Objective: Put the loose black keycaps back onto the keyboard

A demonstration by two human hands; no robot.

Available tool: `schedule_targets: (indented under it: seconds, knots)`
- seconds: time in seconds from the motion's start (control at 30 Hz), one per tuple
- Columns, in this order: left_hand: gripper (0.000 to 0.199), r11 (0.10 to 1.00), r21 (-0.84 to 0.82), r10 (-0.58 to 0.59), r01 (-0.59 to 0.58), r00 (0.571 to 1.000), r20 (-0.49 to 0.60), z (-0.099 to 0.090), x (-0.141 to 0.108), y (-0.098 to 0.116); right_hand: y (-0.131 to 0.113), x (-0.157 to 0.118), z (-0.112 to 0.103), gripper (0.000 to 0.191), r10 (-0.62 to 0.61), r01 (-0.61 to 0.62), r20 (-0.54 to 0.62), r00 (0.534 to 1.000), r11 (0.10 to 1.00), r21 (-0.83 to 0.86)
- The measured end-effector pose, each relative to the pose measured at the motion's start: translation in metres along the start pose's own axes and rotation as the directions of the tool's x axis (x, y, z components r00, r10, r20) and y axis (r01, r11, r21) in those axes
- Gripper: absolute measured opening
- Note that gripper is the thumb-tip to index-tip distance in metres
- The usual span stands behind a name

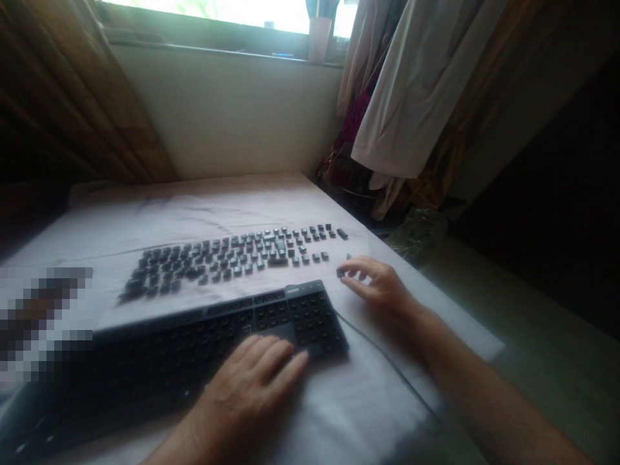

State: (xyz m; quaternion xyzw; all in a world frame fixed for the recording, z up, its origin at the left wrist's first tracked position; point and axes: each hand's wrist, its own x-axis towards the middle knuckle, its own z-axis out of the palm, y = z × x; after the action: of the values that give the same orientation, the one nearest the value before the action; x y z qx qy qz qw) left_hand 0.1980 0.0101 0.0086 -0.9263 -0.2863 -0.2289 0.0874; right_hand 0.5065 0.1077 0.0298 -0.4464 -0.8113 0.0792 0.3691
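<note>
A black computer keyboard (312, 320) with its keycaps off lies at an angle across the bed or table surface, bare key posts showing. My left hand (256, 374) rests flat on its right part, fingers stretched out and holding nothing. To the right of the keyboard, my right hand (380, 281) pinches a small black keycap (340, 273) between thumb and fingertips, low over the white cloth. Another keycap (349, 257) sits just behind those fingers. Beyond the keyboard, loose keycaps are laid out in rows, among them a large Enter-shaped keycap (280, 248).
The keyboard's cable (387, 358) runs over the white cloth (271, 200) toward the near right edge. Hanging clothes (411, 97) are beyond the right edge, with a curtain (82, 90) at left and a windowsill pot (320, 39) at the back. Something pixelated covers the left side.
</note>
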Motion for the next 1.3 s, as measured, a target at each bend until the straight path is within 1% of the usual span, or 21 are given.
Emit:
schedule_targets:
  seconds: [0.1, 0.2, 0.27, 0.37, 0.5, 0.6, 0.73, 0.8, 0.9, 1.0, 1.13, 1.3]
  knots:
    - [0.038, 1.000, -0.005, 0.001, 0.000, 1.000, 0.014, 0.001, -0.001, 0.000, -0.019, -0.009, -0.003, 0.014, -0.007, 0.002, 0.055, 0.998, 0.996, 0.089]
    - [0.039, 1.000, 0.004, 0.000, 0.000, 1.000, 0.017, 0.001, -0.001, 0.000, -0.036, -0.019, -0.006, 0.012, 0.015, -0.044, 0.132, 0.991, 0.976, 0.214]
    - [0.039, 1.000, 0.013, 0.010, -0.010, 1.000, 0.004, 0.001, -0.001, 0.000, -0.044, -0.025, -0.006, 0.011, -0.007, -0.037, 0.166, 0.986, 0.965, 0.260]
    - [0.038, 0.999, 0.025, 0.027, -0.026, 0.999, -0.019, 0.001, 0.000, 0.000, -0.051, -0.032, -0.005, 0.013, -0.071, 0.010, 0.195, 0.978, 0.955, 0.296]
    - [0.035, 0.998, 0.049, 0.040, -0.039, 0.999, -0.035, 0.000, 0.003, 0.000, -0.054, -0.038, -0.001, 0.013, -0.125, 0.060, 0.233, 0.964, 0.961, 0.269]
    - [0.034, 0.995, 0.085, 0.062, -0.060, 0.998, -0.030, 0.000, 0.004, 0.000, -0.057, -0.040, 0.002, 0.011, -0.128, 0.059, 0.273, 0.954, 0.968, 0.246]
    - [0.035, 0.989, 0.131, 0.077, -0.074, 0.997, -0.024, -0.001, 0.005, 0.002, -0.059, -0.040, 0.005, 0.009, -0.129, 0.054, 0.294, 0.947, 0.967, 0.249]
    - [0.035, 0.990, 0.121, 0.071, -0.067, 0.997, -0.027, 0.000, 0.007, 0.004, -0.058, -0.040, 0.006, 0.009, -0.135, 0.066, 0.292, 0.947, 0.970, 0.235]
    - [0.035, 0.994, 0.091, 0.062, -0.059, 0.998, -0.029, 0.003, 0.012, 0.009, -0.056, -0.040, 0.009, 0.009, -0.169, 0.121, 0.279, 0.945, 0.976, 0.182]
    - [0.033, 0.995, 0.072, 0.069, -0.069, 0.998, 0.004, 0.004, 0.020, 0.014, -0.054, -0.041, 0.010, 0.011, -0.204, 0.172, 0.275, 0.940, 0.976, 0.136]
    - [0.029, 0.995, 0.052, 0.080, -0.082, 0.996, 0.040, 0.002, 0.031, 0.018, -0.055, -0.043, 0.009, 0.013, -0.205, 0.184, 0.281, 0.937, 0.978, 0.101]
    - [0.028, 0.998, 0.021, 0.061, -0.061, 0.998, 0.014, 0.004, 0.033, 0.018, -0.057, -0.043, 0.008, 0.017, -0.223, 0.206, 0.277, 0.935, 0.974, 0.089]
